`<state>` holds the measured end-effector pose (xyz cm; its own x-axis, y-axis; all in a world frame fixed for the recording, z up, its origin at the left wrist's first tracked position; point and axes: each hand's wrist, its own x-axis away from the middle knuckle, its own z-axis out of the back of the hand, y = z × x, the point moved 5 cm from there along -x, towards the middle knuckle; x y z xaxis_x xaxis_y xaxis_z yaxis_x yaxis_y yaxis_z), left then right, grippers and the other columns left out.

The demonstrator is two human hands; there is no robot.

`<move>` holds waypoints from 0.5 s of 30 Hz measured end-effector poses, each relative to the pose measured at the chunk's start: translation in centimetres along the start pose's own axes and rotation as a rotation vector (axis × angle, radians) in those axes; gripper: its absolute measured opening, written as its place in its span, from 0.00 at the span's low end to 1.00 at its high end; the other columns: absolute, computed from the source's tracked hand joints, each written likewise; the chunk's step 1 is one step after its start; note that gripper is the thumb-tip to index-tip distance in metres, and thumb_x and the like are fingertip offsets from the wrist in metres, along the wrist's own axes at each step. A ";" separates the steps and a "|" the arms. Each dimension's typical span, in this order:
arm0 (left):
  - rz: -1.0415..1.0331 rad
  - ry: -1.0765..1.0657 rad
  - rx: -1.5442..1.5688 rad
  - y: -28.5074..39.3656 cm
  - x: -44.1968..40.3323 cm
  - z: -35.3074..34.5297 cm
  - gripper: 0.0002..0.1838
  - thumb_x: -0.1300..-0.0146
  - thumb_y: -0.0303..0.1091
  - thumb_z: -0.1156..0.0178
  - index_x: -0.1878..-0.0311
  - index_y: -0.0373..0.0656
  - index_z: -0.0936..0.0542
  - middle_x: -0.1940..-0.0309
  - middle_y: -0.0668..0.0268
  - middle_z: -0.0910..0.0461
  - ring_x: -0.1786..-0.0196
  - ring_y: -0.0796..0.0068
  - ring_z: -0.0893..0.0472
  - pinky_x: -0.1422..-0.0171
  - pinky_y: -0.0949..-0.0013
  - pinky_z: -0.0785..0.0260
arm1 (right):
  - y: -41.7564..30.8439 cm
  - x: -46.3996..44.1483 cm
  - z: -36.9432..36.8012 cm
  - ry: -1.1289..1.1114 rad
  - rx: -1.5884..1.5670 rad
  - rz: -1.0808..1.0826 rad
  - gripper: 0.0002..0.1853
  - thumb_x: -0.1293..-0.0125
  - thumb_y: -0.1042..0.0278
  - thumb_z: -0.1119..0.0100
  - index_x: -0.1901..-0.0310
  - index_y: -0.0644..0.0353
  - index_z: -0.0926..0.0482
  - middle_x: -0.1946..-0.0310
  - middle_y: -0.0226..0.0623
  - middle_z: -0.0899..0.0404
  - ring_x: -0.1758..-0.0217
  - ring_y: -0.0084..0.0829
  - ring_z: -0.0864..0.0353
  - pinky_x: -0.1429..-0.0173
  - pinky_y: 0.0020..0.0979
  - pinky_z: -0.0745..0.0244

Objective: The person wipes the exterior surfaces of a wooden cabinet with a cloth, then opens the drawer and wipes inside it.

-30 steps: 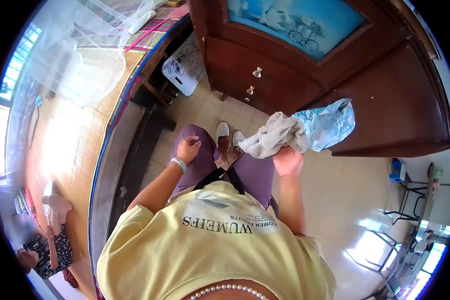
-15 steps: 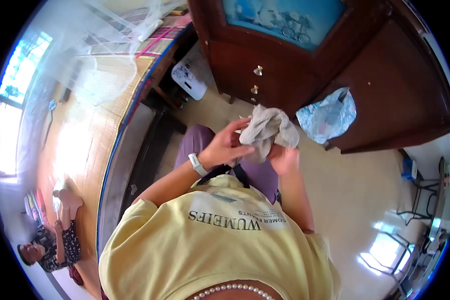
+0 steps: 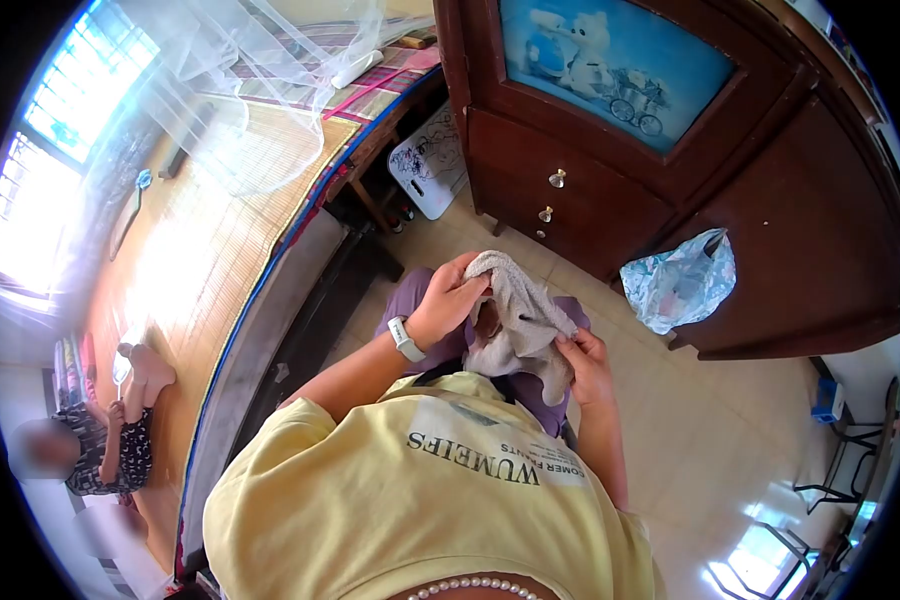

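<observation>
A grey-beige, rumpled cloth (image 3: 522, 325) hangs between my two hands above my lap. My left hand (image 3: 448, 303), with a white watch on the wrist, pinches its upper left edge between thumb and fingers. At the lower right, my right hand (image 3: 586, 368) grips another edge. The cloth is partly spread, with folds sagging towards my knees and a small dark mark near its middle. Purple trousers (image 3: 407, 298) show beneath it.
A brown wooden cabinet (image 3: 570, 185) stands in front, with a blue patterned plastic bag (image 3: 678, 285) against it. To the left is a mat-covered bed (image 3: 175, 270) under netting, where another person (image 3: 105, 450) sits. A white stool (image 3: 425, 170) stands beyond.
The bunched cloth has been opened out and lowered a little. My hands now hold its edges, and my right hand has moved down. The head view has shifted.
</observation>
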<state>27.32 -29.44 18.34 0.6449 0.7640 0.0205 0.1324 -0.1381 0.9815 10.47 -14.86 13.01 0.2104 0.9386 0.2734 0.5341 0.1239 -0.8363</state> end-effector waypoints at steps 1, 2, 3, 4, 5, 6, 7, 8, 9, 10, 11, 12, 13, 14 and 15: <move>0.002 0.000 -0.002 0.2 0.0 -0.2 0.13 0.32 0.27 0.51 0.46 0.36 0.27 0.57 0.69 0.23 0.53 0.81 0.24 0.47 0.75 0.31 | 0.1 0.0 -0.1 0.000 -0.003 -0.001 0.13 0.36 0.67 0.39 0.53 0.66 0.21 0.62 0.30 0.18 0.62 0.18 0.22 0.55 0.21 0.27; 0.027 0.033 0.074 0.4 0.1 -0.5 0.14 0.31 0.29 0.52 0.45 0.36 0.28 0.56 0.69 0.24 0.52 0.81 0.25 0.46 0.75 0.31 | 0.1 -0.1 -0.1 0.015 -0.008 -0.002 0.12 0.36 0.68 0.38 0.54 0.65 0.20 0.62 0.29 0.18 0.62 0.18 0.22 0.56 0.21 0.28; 0.051 0.066 0.151 0.4 0.1 -0.6 0.15 0.30 0.30 0.53 0.44 0.35 0.29 0.54 0.69 0.24 0.51 0.81 0.25 0.46 0.75 0.31 | 0.2 -0.1 0.0 0.030 -0.013 -0.004 0.12 0.36 0.68 0.38 0.55 0.65 0.20 0.63 0.29 0.18 0.63 0.17 0.23 0.57 0.20 0.28; 0.053 0.068 0.150 0.3 0.1 -0.5 0.15 0.30 0.30 0.53 0.44 0.35 0.29 0.54 0.69 0.24 0.51 0.81 0.25 0.46 0.75 0.31 | 0.2 -0.2 0.0 0.029 -0.014 -0.006 0.12 0.36 0.68 0.38 0.55 0.65 0.20 0.63 0.29 0.18 0.63 0.17 0.23 0.57 0.20 0.28; 0.074 0.083 0.117 0.2 0.0 -0.3 0.15 0.30 0.31 0.54 0.44 0.36 0.30 0.53 0.68 0.24 0.50 0.81 0.25 0.45 0.74 0.31 | 0.1 -0.3 0.1 0.037 0.001 0.000 0.11 0.37 0.68 0.38 0.56 0.65 0.20 0.63 0.28 0.19 0.63 0.16 0.23 0.57 0.20 0.29; 0.096 0.098 0.084 0.1 -0.2 0.0 0.15 0.29 0.31 0.55 0.43 0.36 0.30 0.52 0.68 0.25 0.50 0.81 0.25 0.45 0.74 0.31 | 0.0 -0.4 0.2 0.046 0.016 0.005 0.10 0.37 0.68 0.38 0.57 0.65 0.20 0.64 0.28 0.19 0.63 0.16 0.23 0.58 0.19 0.29; 0.100 0.101 0.083 -0.1 -0.3 0.2 0.15 0.29 0.31 0.55 0.43 0.36 0.30 0.52 0.68 0.25 0.50 0.81 0.25 0.45 0.74 0.31 | -0.1 -0.6 0.3 0.046 0.014 0.001 0.10 0.37 0.68 0.38 0.57 0.65 0.20 0.64 0.28 0.19 0.63 0.16 0.23 0.58 0.19 0.29; 0.063 0.103 0.090 -0.3 -0.5 0.6 0.15 0.29 0.31 0.55 0.43 0.36 0.30 0.52 0.68 0.24 0.50 0.80 0.25 0.45 0.73 0.31 | -0.5 -0.7 0.4 0.053 0.037 0.023 0.10 0.37 0.69 0.38 0.58 0.65 0.20 0.65 0.28 0.18 0.64 0.17 0.23 0.59 0.20 0.28; 0.031 0.102 0.097 -0.4 -0.7 0.8 0.15 0.29 0.31 0.55 0.43 0.36 0.30 0.52 0.68 0.24 0.50 0.80 0.25 0.45 0.73 0.30 | -0.9 -0.8 0.6 0.066 0.058 0.043 0.10 0.38 0.70 0.38 0.58 0.66 0.20 0.66 0.29 0.18 0.65 0.18 0.22 0.59 0.20 0.28; 0.037 0.107 0.128 -0.4 -0.9 1.0 0.14 0.30 0.31 0.55 0.46 0.37 0.28 0.54 0.68 0.23 0.52 0.78 0.23 0.47 0.71 0.29 | -1.2 -1.0 0.9 0.081 0.053 0.035 0.10 0.38 0.70 0.38 0.58 0.66 0.20 0.66 0.29 0.18 0.65 0.18 0.22 0.59 0.20 0.28; 0.060 0.095 0.131 0.3 -0.9 0.6 0.14 0.30 0.31 0.55 0.46 0.37 0.28 0.54 0.68 0.23 0.52 0.78 0.23 0.47 0.71 0.29 | -1.8 -1.2 1.1 0.094 0.194 0.067 0.09 0.37 0.70 0.38 0.58 0.65 0.20 0.68 0.26 0.20 0.68 0.15 0.25 0.63 0.19 0.31; 0.095 0.162 0.210 0.9 -0.6 0.5 0.14 0.30 0.31 0.55 0.46 0.36 0.27 0.55 0.67 0.22 0.53 0.77 0.23 0.48 0.71 0.29 | -2.3 -1.1 1.3 0.113 0.333 0.092 0.08 0.37 0.70 0.38 0.58 0.64 0.19 0.70 0.24 0.21 0.71 0.13 0.28 0.67 0.17 0.34; 0.136 0.228 0.284 0.9 -0.6 0.7 0.14 0.30 0.31 0.54 0.47 0.36 0.27 0.56 0.67 0.21 0.54 0.77 0.22 0.49 0.71 0.28 | -2.5 -1.2 1.5 0.148 0.318 0.072 0.08 0.37 0.70 0.38 0.58 0.64 0.19 0.70 0.24 0.21 0.71 0.13 0.28 0.67 0.17 0.34; 0.202 0.249 0.303 0.3 -0.8 1.4 0.13 0.30 0.32 0.54 0.49 0.36 0.25 0.56 0.64 0.20 0.54 0.73 0.20 0.48 0.69 0.27 | -3.3 -1.2 1.3 0.179 0.344 0.129 0.09 0.37 0.71 0.38 0.58 0.64 0.20 0.70 0.23 0.22 0.72 0.13 0.29 0.68 0.17 0.35; 0.297 0.272 0.362 1.1 -0.7 0.7 0.14 0.29 0.34 0.56 0.50 0.37 0.25 0.55 0.63 0.20 0.55 0.71 0.20 0.48 0.68 0.26 | -3.9 -1.2 1.3 0.207 0.375 0.185 0.09 0.38 0.72 0.38 0.57 0.65 0.20 0.70 0.23 0.22 0.73 0.12 0.30 0.69 0.16 0.36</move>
<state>27.55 -30.60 19.30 0.4821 0.7879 0.3832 0.2555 -0.5448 0.7987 7.09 -16.05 15.28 0.4533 0.8767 0.1609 0.1473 0.1044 -0.9836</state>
